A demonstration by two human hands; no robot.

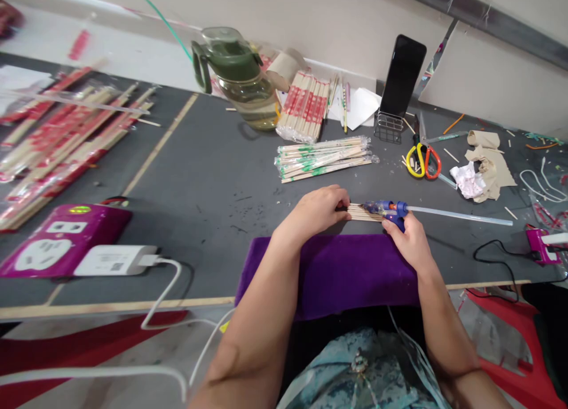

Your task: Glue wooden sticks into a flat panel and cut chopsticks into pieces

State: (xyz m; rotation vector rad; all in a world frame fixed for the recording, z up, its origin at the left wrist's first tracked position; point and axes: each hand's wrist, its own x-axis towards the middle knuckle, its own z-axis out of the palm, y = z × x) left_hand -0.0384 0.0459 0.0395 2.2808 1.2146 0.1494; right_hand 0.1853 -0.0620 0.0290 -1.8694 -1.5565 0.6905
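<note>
My right hand (409,237) is wrapped round a blue glue gun (385,208), whose nozzle points left. A long clear glue stick (461,215) juts out of its back end to the right. Under the nozzle lie several wooden chopsticks (364,213), side by side in a flat row. Fingers of my left hand (322,208) are closed on the left end of that row. A purple cloth (355,273) covers the table edge beneath my forearms.
Wrapped chopsticks (326,157) lie behind my hands, and more packs (66,137) at left. A glass jug (242,83), a phone on a stand (402,74), scissors (423,160) and crumpled paper (470,179) stand or lie around. A purple power strip (66,237) sits at left.
</note>
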